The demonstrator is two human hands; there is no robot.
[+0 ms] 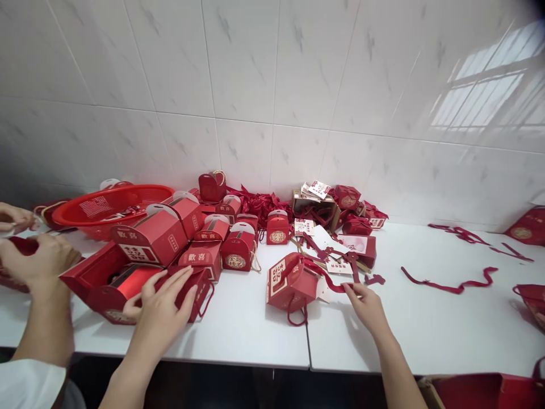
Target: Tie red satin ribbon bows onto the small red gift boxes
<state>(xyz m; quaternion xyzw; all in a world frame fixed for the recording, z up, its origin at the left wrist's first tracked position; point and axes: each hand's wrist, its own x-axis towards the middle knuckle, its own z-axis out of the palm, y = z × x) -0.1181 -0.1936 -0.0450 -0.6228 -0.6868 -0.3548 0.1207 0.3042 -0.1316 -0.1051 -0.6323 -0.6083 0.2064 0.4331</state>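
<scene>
My left hand is at a dark red paper gift box with a cord loop at its side. The thumb lies along its near face and the fingers reach over its top, so the hand is closed on it. My right hand pinches the end of a red ribbon. That ribbon runs left to another red gift box, which lies tilted on the table, with white characters on one face and a ribbon loop hanging at its front. An open red box sits just left of my left hand.
Stacked red gift boxes and a red plastic basket stand at the left. Another person's hands work there. Red ribbons, paper tags and a loose ribbon strip lie on the white table before a tiled wall.
</scene>
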